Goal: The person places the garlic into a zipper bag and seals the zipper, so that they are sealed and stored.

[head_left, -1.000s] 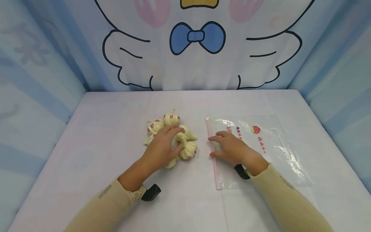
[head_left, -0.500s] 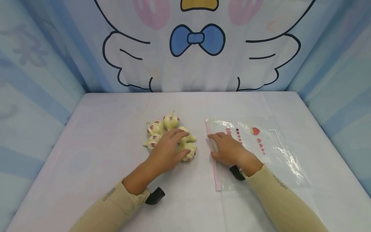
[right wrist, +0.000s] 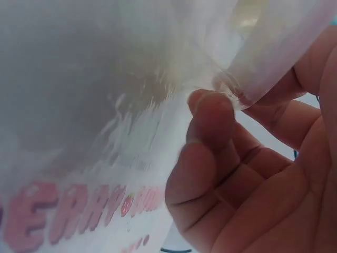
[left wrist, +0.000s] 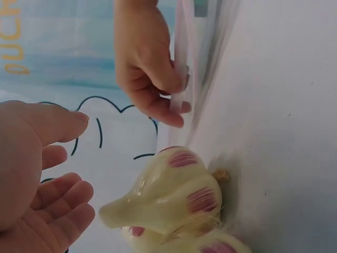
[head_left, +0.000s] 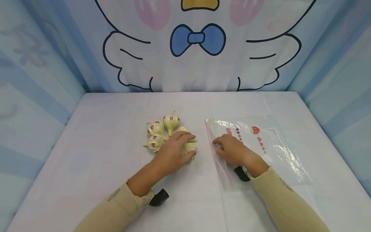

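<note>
Several garlic bulbs (head_left: pixel 156 141), cream with purple-pink streaks, lie clustered on the table. My left hand (head_left: pixel 172 154) hovers over the right part of the cluster and hides some bulbs. In the left wrist view its fingers (left wrist: pixel 66 192) are relaxed and apart from the nearest garlic bulb (left wrist: pixel 174 192). To the right lies a clear plastic zip bag (head_left: pixel 278 161) with a pink strip along its left edge and red strawberry print. My right hand (head_left: pixel 233 149) pinches that edge between thumb and fingers, lifting it a little, as the right wrist view (right wrist: pixel 226 137) also shows.
A white cloth covers the table (head_left: pixel 101 129). Behind it hangs a curtain (head_left: pixel 197 71) with a cartoon figure and a blue bow. Blue patterned curtains (head_left: pixel 34 96) close off both sides. A black wrist camera (head_left: pixel 158 197) sticks out below the left sleeve.
My right hand's fingers have closed on the bag's pink edge, and that edge has risen off the table. My left hand has shifted slightly right and nearer, uncovering more garlic on the left.
</note>
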`<action>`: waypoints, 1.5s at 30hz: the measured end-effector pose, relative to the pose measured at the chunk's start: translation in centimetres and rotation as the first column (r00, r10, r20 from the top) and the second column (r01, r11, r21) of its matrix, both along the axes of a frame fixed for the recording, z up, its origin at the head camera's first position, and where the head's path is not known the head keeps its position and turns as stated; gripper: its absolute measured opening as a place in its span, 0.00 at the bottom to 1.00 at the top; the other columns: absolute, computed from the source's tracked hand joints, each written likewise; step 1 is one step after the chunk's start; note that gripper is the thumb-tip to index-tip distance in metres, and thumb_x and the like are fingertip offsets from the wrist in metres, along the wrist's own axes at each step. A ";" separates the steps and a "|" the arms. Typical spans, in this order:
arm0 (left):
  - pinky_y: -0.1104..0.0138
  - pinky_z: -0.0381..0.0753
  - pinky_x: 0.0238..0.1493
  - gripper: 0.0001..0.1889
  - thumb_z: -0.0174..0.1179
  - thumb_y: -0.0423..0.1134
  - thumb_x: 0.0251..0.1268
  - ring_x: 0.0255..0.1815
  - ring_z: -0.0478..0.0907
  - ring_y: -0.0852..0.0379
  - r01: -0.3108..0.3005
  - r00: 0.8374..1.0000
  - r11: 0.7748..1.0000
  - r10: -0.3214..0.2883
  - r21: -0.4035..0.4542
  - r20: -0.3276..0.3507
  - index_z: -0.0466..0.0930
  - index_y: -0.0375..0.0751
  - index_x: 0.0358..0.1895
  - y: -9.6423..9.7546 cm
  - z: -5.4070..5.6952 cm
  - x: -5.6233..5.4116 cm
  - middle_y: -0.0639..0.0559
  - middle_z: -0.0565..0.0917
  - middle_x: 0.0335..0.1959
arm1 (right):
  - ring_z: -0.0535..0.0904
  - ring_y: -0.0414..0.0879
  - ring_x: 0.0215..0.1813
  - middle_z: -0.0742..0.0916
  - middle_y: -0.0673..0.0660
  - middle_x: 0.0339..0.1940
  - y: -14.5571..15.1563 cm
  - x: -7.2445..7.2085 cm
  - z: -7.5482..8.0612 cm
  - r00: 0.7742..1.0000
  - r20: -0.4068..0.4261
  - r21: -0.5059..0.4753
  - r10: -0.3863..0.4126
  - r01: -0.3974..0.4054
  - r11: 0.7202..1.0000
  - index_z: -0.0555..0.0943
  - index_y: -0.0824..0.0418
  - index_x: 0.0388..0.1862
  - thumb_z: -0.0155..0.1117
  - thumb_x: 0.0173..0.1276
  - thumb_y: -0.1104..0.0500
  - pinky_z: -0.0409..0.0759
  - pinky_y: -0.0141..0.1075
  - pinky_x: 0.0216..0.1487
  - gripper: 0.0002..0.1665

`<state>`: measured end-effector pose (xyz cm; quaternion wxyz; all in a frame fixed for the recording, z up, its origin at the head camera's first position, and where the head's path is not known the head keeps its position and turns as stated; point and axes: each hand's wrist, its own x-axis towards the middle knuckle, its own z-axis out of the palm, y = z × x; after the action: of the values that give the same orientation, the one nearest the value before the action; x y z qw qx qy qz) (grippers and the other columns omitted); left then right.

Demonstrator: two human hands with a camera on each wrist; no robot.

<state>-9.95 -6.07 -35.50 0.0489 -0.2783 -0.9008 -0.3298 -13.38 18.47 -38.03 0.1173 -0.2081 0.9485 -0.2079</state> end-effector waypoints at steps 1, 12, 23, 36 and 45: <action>0.59 0.78 0.58 0.22 0.71 0.37 0.62 0.59 0.76 0.50 0.015 1.000 1.000 -0.015 0.006 -0.001 0.80 0.38 0.59 0.2 0.0 0.0 0.46 0.78 0.57 | 0.79 0.54 0.49 0.84 0.64 0.51 0.1 0.1 0.1 1.000 -0.015 -0.015 0.000 0.000 1.000 0.82 0.69 0.55 0.50 0.64 0.69 0.78 0.50 0.54 0.22; 0.66 0.82 0.49 0.26 0.68 0.35 0.65 0.51 0.81 0.49 0.082 0.986 0.986 -0.102 0.143 0.134 0.73 0.33 0.64 3.5 -1.3 0.3 0.40 0.75 0.61 | 0.77 0.49 0.39 0.84 0.59 0.46 1.0 1.3 2.2 0.997 -0.046 -0.093 -0.067 0.063 0.994 0.82 0.68 0.57 0.59 0.67 0.69 0.82 0.40 0.40 0.19; 0.72 0.81 0.40 0.26 0.65 0.35 0.66 0.45 0.84 0.51 -0.051 0.960 0.962 -0.027 0.267 0.280 0.73 0.32 0.66 6.6 -2.3 -0.3 0.38 0.78 0.57 | 0.74 0.42 0.33 0.81 0.53 0.39 1.3 2.1 3.2 0.996 -0.079 -0.197 -0.046 0.030 0.980 0.80 0.68 0.53 0.63 0.65 0.70 0.78 0.36 0.34 0.16; 0.69 0.77 0.44 0.26 0.64 0.32 0.64 0.41 0.79 0.54 -0.043 0.955 0.984 -0.010 0.171 0.298 0.74 0.30 0.65 7.8 -2.8 -1.1 0.44 0.84 0.49 | 0.74 0.43 0.34 0.81 0.53 0.37 1.4 2.6 4.2 0.983 -0.181 -0.247 -0.033 -0.013 0.969 0.82 0.67 0.51 0.60 0.63 0.72 0.76 0.34 0.30 0.17; 0.73 0.76 0.40 0.27 0.66 0.30 0.62 0.34 0.79 0.61 -0.038 0.953 0.993 0.003 0.109 0.302 0.73 0.28 0.65 8.2 -3.2 -1.3 0.47 0.83 0.46 | 0.71 0.39 0.25 0.80 0.56 0.37 1.8 2.9 5.1 0.901 -0.414 -0.242 -0.130 0.029 0.970 0.87 0.66 0.45 0.55 0.57 0.75 0.73 0.37 0.28 0.20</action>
<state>-11.29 2.15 -38.72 -0.0699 -0.2121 -0.8804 -0.4183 -10.44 20.27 -32.89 -0.1264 -0.2216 0.9283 -0.2704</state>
